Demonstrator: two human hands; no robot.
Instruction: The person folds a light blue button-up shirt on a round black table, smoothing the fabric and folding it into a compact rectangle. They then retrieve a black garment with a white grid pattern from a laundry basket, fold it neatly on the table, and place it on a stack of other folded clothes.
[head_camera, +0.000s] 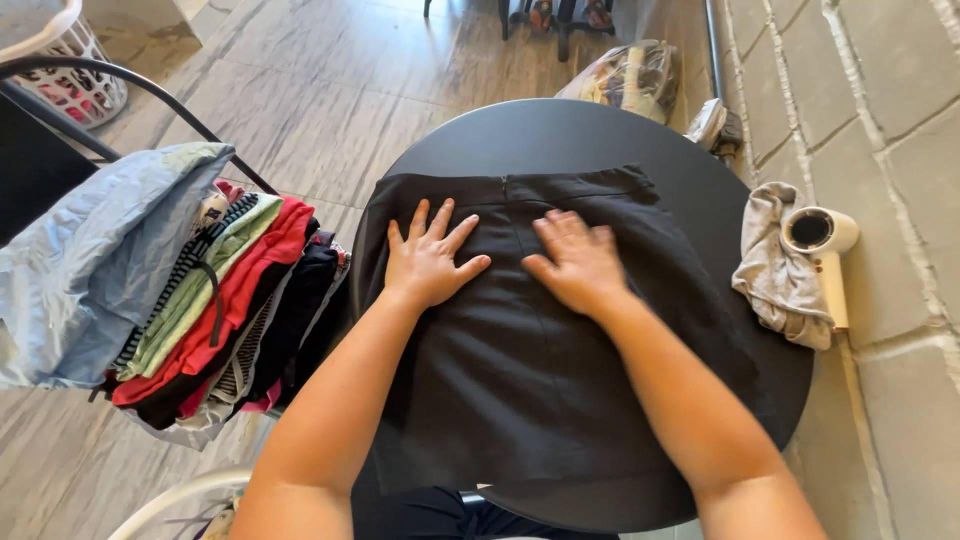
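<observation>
Both hands, left hand (428, 262) and right hand (577, 262), lie flat and open on the black skirt (520, 370), gripping nothing; the round table (560, 135) shows bare rim up top, and the skirt's near hem probably overhangs.

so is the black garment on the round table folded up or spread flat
Spread flat: the black garment lies open across the round table, waistband at the far edge, both palms pressed on it.

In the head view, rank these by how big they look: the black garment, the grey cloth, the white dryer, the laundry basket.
1. Black garment, under both hands.
2. Grey cloth.
3. Laundry basket and white dryer: unsure, since the basket is cut off by the frame and farther away.
</observation>
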